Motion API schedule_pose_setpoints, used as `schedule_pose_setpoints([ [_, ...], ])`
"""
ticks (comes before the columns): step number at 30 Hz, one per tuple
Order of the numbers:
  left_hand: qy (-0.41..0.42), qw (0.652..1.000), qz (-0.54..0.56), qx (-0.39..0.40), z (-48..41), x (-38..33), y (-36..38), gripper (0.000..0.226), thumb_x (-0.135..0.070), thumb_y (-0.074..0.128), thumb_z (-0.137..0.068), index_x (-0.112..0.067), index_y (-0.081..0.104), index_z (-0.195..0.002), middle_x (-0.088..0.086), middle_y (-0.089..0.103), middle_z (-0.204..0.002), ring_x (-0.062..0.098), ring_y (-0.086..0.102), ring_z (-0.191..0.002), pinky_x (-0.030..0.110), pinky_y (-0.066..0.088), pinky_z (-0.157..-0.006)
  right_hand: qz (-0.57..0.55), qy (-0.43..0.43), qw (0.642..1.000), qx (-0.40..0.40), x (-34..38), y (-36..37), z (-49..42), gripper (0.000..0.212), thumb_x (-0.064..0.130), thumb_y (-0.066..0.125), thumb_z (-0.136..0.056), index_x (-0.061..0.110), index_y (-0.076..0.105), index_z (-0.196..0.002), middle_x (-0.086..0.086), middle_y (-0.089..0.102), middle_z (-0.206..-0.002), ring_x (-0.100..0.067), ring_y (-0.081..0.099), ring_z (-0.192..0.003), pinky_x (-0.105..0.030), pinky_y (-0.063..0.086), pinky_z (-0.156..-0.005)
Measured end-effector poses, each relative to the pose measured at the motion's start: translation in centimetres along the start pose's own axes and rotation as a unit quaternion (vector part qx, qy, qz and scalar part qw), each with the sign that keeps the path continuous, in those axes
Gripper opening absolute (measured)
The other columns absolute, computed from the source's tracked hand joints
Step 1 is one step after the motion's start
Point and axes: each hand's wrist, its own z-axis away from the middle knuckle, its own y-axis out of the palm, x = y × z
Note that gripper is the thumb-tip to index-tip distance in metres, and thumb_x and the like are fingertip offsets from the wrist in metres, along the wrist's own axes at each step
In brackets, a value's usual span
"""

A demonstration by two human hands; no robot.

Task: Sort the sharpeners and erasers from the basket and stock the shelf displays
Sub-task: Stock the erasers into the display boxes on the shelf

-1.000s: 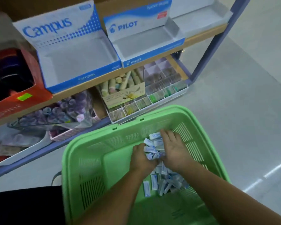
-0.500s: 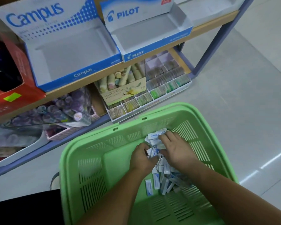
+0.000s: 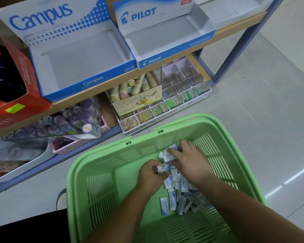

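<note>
A green plastic basket (image 3: 95, 165) sits on the floor in front of me. A heap of small white-and-blue wrapped erasers (image 3: 179, 195) lies in its bottom. My left hand (image 3: 151, 176) is inside the basket and grips an eraser (image 3: 162, 168) between thumb and fingers. Just to the right, my right hand (image 3: 189, 162) holds a small bunch of erasers (image 3: 168, 155) under its curled fingers. On the shelf above stand an open Campus display box (image 3: 81, 57) and an open Pilot display box (image 3: 167, 37), both showing bare floors.
A red box (image 3: 19, 88) stands left of the Campus box. The lower shelf holds a clear tub of purple-capped items (image 3: 63, 120), a hand cream carton (image 3: 137, 97) and a divided tray (image 3: 179, 95). A blue shelf post (image 3: 239, 46) rises at right over tiled floor (image 3: 261, 111).
Both hands have sunk lower into the basket and spread slightly apart. The big bunch held between them is now split: one eraser in the left, a few in the right.
</note>
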Motion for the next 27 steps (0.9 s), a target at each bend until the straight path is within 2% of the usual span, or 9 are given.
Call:
schedule_pose_setpoints([
  [6, -0.011, 0.999, 0.041, -0.023, 0.9, -0.4, -1.4, 0.024, -0.014, 0.086, -0.081, -0.013, 0.066, -0.093, -0.011, 0.054, -0.062, -0.005, 0.045, -0.042, 0.012, 0.038, -0.047, 0.059, -0.021, 0.998, -0.018, 0.0, -0.5, 0.0, 0.035, 0.039, 0.080, -0.076, 0.022, 0.064, -0.102, -0.003, 0.048, -0.101, -0.027, 0.048, -0.096, -0.041, 0.046, -0.078],
  [9, -0.024, 0.998, 0.059, -0.018, 1.3, -1.5, -1.9, 0.027, -0.018, 0.088, -0.079, -0.014, 0.066, -0.094, -0.009, 0.057, -0.064, 0.004, 0.052, -0.053, 0.022, 0.048, -0.057, 0.094, -0.061, 0.994, 0.000, 0.0, -0.4, 0.5, 0.037, 0.036, 0.083, -0.074, 0.016, 0.064, -0.099, -0.010, 0.060, -0.112, -0.036, 0.057, -0.109, -0.046, 0.051, -0.087],
  [12, -0.029, 0.996, 0.089, -0.013, 2.1, -2.6, -2.5, 0.027, -0.014, 0.088, -0.079, -0.015, 0.068, -0.097, -0.014, 0.062, -0.058, 0.011, 0.058, -0.061, 0.032, 0.056, -0.069, 0.117, -0.087, 0.989, 0.027, 0.7, -0.7, 0.6, 0.036, 0.024, 0.086, -0.072, 0.015, 0.063, -0.097, -0.007, 0.062, -0.102, -0.033, 0.060, -0.101, -0.045, 0.052, -0.088],
  [14, -0.027, 0.994, 0.103, 0.000, 2.9, -3.3, -3.1, 0.025, -0.012, 0.086, -0.081, -0.014, 0.070, -0.100, -0.012, 0.068, -0.061, 0.012, 0.062, -0.065, 0.034, 0.059, -0.073, 0.110, -0.076, 0.990, 0.041, 1.4, -1.5, 0.4, 0.037, 0.011, 0.078, -0.074, 0.014, 0.061, -0.107, -0.006, 0.059, -0.103, -0.030, 0.058, -0.100, -0.043, 0.050, -0.089],
  [16, -0.023, 0.994, 0.104, 0.017, 3.9, -4.0, -3.9, 0.019, -0.010, 0.083, -0.084, -0.017, 0.072, -0.096, -0.005, 0.071, -0.072, 0.015, 0.064, -0.071, 0.040, 0.061, -0.082, 0.106, -0.064, 0.990, 0.066, 1.9, -2.2, 0.2, 0.054, 0.000, 0.064, -0.080, 0.012, 0.052, -0.131, -0.009, 0.054, -0.121, -0.031, 0.053, -0.114, -0.043, 0.046, -0.099],
  [18, -0.021, 0.995, 0.092, 0.032, 5.0, -4.6, -4.6, 0.016, -0.010, 0.081, -0.085, -0.016, 0.073, -0.097, 0.000, 0.073, -0.080, 0.014, 0.066, -0.073, 0.040, 0.061, -0.084, 0.144, -0.052, 0.984, 0.095, 2.0, -2.9, 0.3, 0.054, -0.003, 0.057, -0.085, 0.008, 0.047, -0.137, -0.013, 0.048, -0.130, -0.031, 0.047, -0.122, -0.042, 0.043, -0.105],
  [21, -0.010, 0.997, 0.069, 0.042, 6.3, -5.7, -5.9, 0.012, -0.009, 0.078, -0.089, -0.015, 0.074, -0.099, 0.003, 0.075, -0.086, 0.014, 0.068, -0.075, 0.035, 0.062, -0.080, 0.133, -0.010, 0.982, 0.137, 2.4, -4.2, 0.6, 0.039, 0.004, 0.052, -0.092, 0.008, 0.050, -0.131, -0.014, 0.051, -0.131, -0.030, 0.048, -0.122, -0.039, 0.042, -0.100],
  [24, 0.009, 0.998, 0.029, 0.062, 7.9, -7.9, -7.1, 0.013, -0.009, 0.076, -0.090, -0.016, 0.072, -0.100, 0.008, 0.076, -0.095, 0.017, 0.070, -0.079, 0.033, 0.063, -0.078, 0.000, 0.052, 0.985, 0.162, 3.4, -7.0, 1.1, 0.022, 0.021, 0.050, -0.097, 0.015, 0.047, -0.119, -0.011, 0.064, -0.114, -0.029, 0.061, -0.106, -0.032, 0.042, -0.077],
  [27, 0.034, 0.995, -0.007, 0.091, 10.0, -11.5, -8.8, 0.007, -0.008, 0.069, -0.093, -0.013, 0.067, -0.098, 0.007, 0.073, -0.086, 0.019, 0.068, -0.072, 0.033, 0.061, -0.070, -0.131, 0.042, 0.971, 0.194, 5.0, -11.6, 1.2, 0.015, 0.027, 0.054, -0.095, 0.020, 0.043, -0.103, -0.005, 0.059, -0.095, -0.025, 0.063, -0.089, -0.030, 0.043, -0.066],
])
